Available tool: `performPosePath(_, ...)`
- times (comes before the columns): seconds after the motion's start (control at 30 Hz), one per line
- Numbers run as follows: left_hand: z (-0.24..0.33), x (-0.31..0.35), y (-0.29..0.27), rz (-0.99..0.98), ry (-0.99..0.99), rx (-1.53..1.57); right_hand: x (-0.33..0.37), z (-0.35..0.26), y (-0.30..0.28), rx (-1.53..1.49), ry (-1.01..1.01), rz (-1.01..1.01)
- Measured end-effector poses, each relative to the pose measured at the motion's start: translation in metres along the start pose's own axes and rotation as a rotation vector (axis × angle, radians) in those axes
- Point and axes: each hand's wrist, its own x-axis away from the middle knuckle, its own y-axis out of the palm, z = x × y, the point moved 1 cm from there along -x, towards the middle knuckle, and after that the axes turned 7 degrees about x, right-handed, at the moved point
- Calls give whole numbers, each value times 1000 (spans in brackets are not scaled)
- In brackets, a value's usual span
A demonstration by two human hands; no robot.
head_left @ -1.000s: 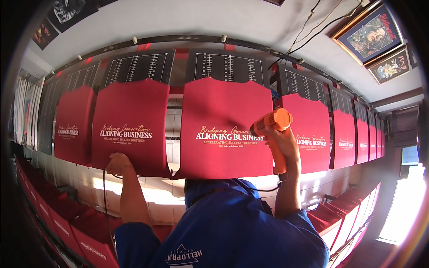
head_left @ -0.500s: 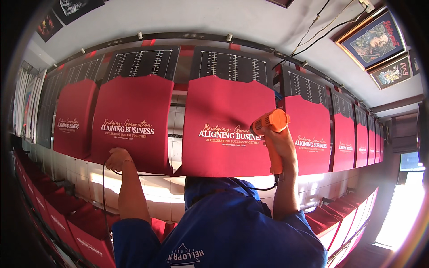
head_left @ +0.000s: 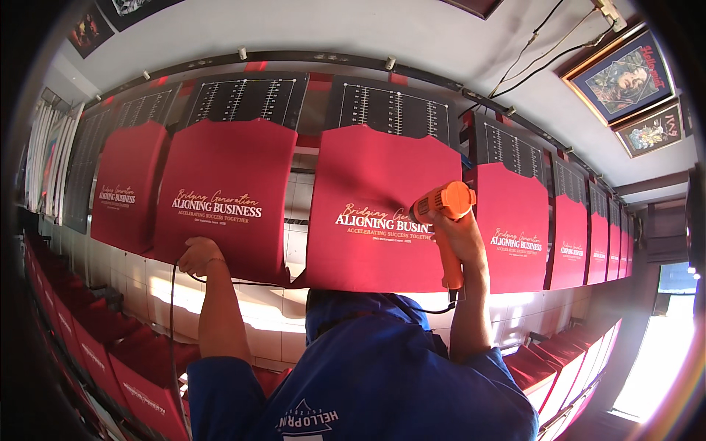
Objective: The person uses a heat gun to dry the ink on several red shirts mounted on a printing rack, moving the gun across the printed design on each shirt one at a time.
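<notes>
An orange heat gun [head_left: 453, 200] is gripped by its handle in my right hand [head_left: 465, 239]. Its dark nozzle points left over the white and gold print on the middle red shirt [head_left: 368, 261], with no touch visible. That shirt lies flat on a black board [head_left: 390, 106] marked with white ruler lines. My left hand [head_left: 201, 257] is closed around a black cable [head_left: 174, 316], just below the near edge of another printed red shirt [head_left: 220, 162] to the left. The cable hangs down from that hand and also runs right toward my body.
More red shirts on boards [head_left: 507, 220] continue to the right and left in a row. Behind me stands a second row of red shirts [head_left: 136, 367]. A dark rail [head_left: 323, 55] runs behind the boards, and framed pictures [head_left: 625, 77] hang on the wall.
The whole view has shifted slightly, so the shirts and boards sit a little farther right. Both hands keep their grips, the heat gun still over the middle shirt's print.
</notes>
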Motion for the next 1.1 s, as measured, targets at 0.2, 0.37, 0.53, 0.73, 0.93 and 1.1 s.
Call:
performPosePath(0.2,0,-1,-1,-30,4,10,-5,6,3,-56,23,-53)
performPosePath(0.37,-5,-4,5,19,20,-4,-5,-5,6,-33,70,-132)
performPosePath(0.53,-4,-3,5,9,1,13,-2,-15,13,6,16,-144)
performPosePath(0.73,-1,-2,2,-19,-10,-7,-13,5,17,-64,-57,-172)
performPosePath(0.93,-2,-1,2,-15,-5,1,-17,-6,15,-52,-2,-154)
performPosePath(1.1,-3,-1,2,33,17,-24,-19,-13,15,-82,-8,-132)
